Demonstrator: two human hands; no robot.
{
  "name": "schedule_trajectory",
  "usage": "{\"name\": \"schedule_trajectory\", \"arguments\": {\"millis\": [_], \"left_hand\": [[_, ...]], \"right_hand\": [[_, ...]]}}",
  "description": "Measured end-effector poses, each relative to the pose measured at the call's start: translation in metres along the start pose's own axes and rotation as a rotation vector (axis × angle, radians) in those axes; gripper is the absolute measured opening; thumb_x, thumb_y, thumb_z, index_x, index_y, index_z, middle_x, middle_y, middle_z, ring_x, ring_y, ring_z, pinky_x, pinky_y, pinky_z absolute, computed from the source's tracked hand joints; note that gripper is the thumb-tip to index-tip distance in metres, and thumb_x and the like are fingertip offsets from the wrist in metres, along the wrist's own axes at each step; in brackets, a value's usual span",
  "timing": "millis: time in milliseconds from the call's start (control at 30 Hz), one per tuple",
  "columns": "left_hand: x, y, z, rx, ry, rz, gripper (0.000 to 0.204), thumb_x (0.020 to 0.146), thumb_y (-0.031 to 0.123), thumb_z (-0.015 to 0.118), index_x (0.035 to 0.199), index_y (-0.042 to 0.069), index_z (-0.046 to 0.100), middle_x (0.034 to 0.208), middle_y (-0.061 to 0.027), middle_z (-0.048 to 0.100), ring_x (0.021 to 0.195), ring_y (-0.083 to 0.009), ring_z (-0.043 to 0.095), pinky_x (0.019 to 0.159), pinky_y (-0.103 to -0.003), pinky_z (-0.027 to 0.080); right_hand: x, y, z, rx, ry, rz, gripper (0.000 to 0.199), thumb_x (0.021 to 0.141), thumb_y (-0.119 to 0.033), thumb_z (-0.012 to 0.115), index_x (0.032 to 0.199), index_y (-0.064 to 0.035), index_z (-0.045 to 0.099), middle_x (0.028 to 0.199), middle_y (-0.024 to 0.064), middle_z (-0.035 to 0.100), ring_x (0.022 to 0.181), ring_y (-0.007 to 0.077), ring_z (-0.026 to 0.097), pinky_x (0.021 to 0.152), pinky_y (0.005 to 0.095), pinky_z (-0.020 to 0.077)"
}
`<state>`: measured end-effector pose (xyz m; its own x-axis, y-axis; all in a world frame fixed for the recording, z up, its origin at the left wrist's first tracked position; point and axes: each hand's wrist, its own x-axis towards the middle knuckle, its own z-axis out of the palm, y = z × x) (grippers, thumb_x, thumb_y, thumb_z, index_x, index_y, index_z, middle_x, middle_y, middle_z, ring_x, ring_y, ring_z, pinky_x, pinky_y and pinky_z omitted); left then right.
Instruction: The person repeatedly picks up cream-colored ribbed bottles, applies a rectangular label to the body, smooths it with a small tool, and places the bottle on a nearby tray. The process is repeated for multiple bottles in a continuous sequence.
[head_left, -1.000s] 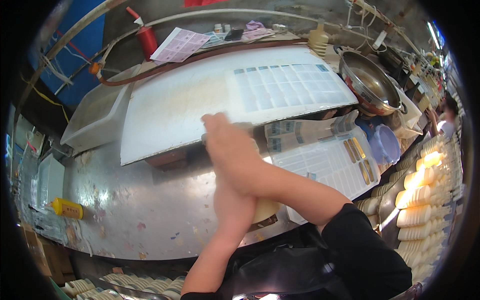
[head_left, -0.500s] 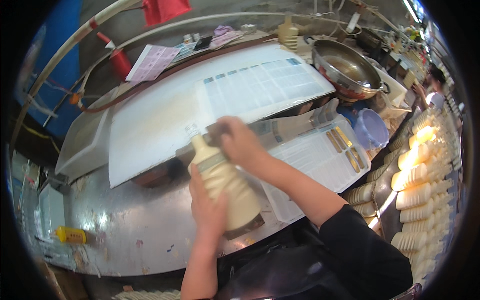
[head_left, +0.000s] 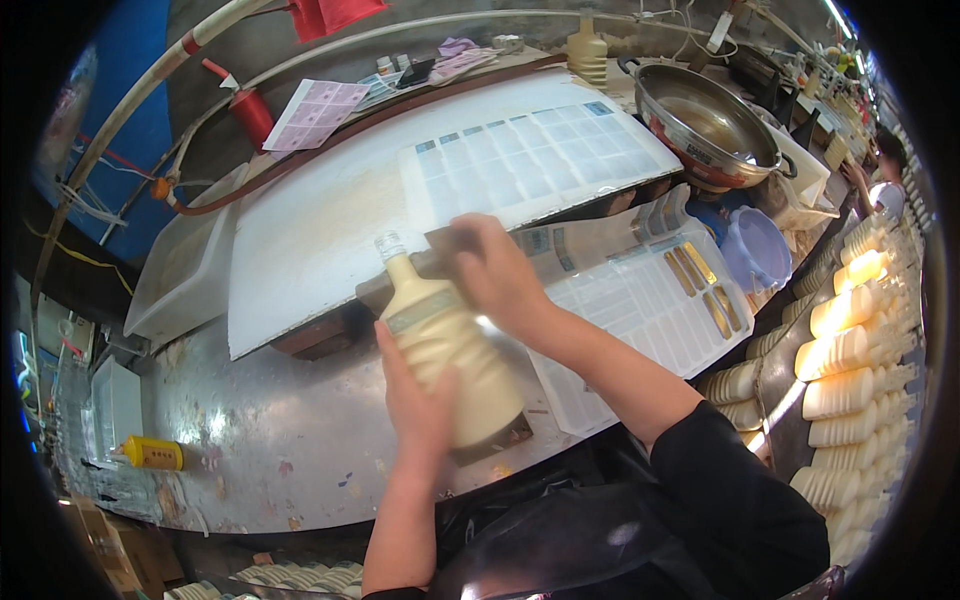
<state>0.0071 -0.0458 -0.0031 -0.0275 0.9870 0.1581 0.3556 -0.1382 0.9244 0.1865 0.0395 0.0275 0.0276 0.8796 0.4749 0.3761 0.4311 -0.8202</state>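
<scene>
My left hand is wrapped round a cream, ribbed bottle, tilted with its clear neck pointing away and to the left. A greyish-green band crosses the bottle below its shoulder. Beside the shoulder, my right hand is closed on a small dark flat piece; blur and fingers hide its exact kind. Under that hand and to its right lies a white tray holding translucent sheets and several gold strips.
A white board carries a translucent label sheet. Beyond its right end stand a large metal pan and a lilac bucket. Many cream bottles are stacked at right. A yellow squeeze bottle lies on the metal table.
My right hand and the dark piece have shifted slightly up and right, away from the bottle's shoulder. My left hand still holds the bottle. The whole view has shifted a little.
</scene>
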Motion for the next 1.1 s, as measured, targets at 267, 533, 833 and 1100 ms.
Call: {"name": "schedule_trajectory", "arguments": {"millis": [267,533,833,1100], "left_hand": [[-0.026,0.018,0.004,-0.131,-0.006,-0.199,0.094,0.085,0.011,0.069,0.162,0.001,0.017,0.151,-0.0254,0.045,0.134,-0.0349,0.052,0.114,-0.042,0.04],[-0.053,-0.005,0.003,-0.104,0.019,-0.1,0.099,0.08,0.02,0.071,0.162,0.0,0.019,0.154,-0.0268,0.04,0.141,-0.0382,0.043,0.118,-0.045,0.033],[-0.054,-0.011,0.008,-0.086,0.05,-0.007,0.097,0.082,0.026,0.07,0.16,-0.004,0.022,0.155,-0.0271,0.041,0.14,-0.0375,0.044,0.118,-0.045,0.034],[-0.056,-0.007,0.009,-0.12,0.059,-0.064,0.096,0.08,0.019,0.07,0.16,-0.005,0.022,0.157,-0.0253,0.039,0.143,-0.0356,0.042,0.119,-0.043,0.032]], "right_hand": [[-0.015,-0.013,-0.009,-0.064,0.006,0.047,0.042,0.097,-0.008,0.057,0.137,-0.0005,0.049,0.13,0.0234,0.059,0.122,0.0403,0.057,0.105,0.0439,0.0451],[-0.06,0.056,-0.074,-0.156,-0.072,0.392,0.024,0.093,-0.016,0.059,0.108,-0.0042,0.075,0.122,0.0151,0.068,0.106,0.0336,0.067,0.093,0.0412,0.0521],[-0.066,0.088,-0.068,-0.699,-0.448,0.122,0.039,0.093,-0.015,0.053,0.13,-0.0063,0.062,0.119,0.0217,0.07,0.104,0.04,0.068,0.088,0.0464,0.0553],[-0.129,0.007,-0.063,-0.695,-0.698,0.622,0.043,0.097,-0.015,0.053,0.137,-0.0011,0.052,0.135,0.0288,0.058,0.086,0.0419,0.071,0.073,0.0483,0.0577]]}}
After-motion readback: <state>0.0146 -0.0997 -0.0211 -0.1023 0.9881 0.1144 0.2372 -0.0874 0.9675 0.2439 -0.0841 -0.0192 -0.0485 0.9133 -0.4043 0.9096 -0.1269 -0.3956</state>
